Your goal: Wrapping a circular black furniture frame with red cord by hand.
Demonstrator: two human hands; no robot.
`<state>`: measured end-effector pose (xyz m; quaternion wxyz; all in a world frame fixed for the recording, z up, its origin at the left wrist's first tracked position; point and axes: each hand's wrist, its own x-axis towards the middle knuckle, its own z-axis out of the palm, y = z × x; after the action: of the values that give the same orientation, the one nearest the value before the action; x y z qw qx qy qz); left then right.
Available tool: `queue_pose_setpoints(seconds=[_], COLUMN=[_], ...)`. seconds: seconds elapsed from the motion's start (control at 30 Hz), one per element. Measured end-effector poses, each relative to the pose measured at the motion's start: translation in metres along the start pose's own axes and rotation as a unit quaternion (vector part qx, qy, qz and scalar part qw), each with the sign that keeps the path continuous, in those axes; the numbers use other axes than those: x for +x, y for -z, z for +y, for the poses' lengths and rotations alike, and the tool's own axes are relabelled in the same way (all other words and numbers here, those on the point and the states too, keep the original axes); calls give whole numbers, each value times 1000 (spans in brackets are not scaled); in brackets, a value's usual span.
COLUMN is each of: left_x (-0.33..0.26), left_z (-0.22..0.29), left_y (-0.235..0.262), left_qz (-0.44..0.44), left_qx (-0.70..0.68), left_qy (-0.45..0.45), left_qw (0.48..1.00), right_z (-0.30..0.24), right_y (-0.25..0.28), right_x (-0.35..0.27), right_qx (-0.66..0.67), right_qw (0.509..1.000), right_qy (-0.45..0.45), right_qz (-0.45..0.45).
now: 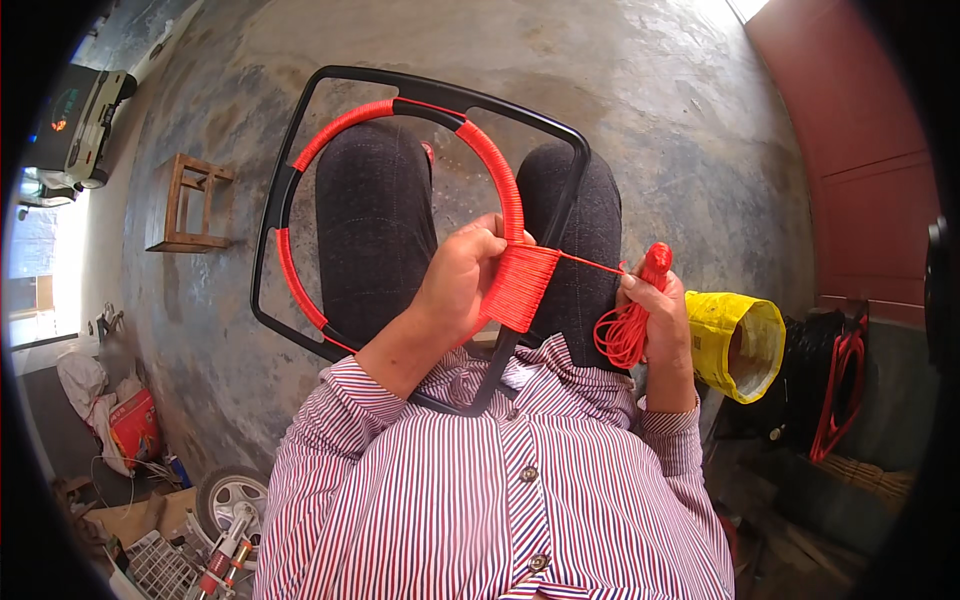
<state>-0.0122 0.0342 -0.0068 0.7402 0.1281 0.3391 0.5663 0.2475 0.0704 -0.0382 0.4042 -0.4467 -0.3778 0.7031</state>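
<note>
two hands work on the lap: left hand (pixel 462 282) grips the black frame (pixel 275 215) at its wrapped red band to steady it, right hand (pixel 655 318) clutches the red cord bundle (pixel 625 335), keeping the strand taut.

Black frame (pixel 300 130) with inner ring, propped across the knees | red cord (pixel 520 285) wound densely around ring and side bar | loose red cord bundle (pixel 628 325) trailing right

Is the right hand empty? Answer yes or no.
No: the right hand grips a bundle of red cord, with one strand running to the black frame.
</note>
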Motion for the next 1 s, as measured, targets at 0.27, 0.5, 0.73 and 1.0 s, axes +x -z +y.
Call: queue_pose_setpoints(seconds=[0.27, 0.5, 0.73, 1.0], left_x=[0, -2, 4, 1], left_z=[-1, 2, 4, 0], left_y=[1, 0, -3, 0], left_qz=[-4, -8, 11, -18], left_qx=[18, 15, 27, -45], left_qy=[0, 1, 20, 9], left_qw=[1000, 1000, 999, 999], right_z=[0, 2, 1, 6], right_y=[-1, -2, -2, -1], right_x=[-1, -1, -1, 0], right_qx=[8, 1, -2, 14], right_qw=[1000, 1000, 1000, 1000], right_qy=[5, 2, 5, 5], right_qz=[-5, 0, -7, 20])
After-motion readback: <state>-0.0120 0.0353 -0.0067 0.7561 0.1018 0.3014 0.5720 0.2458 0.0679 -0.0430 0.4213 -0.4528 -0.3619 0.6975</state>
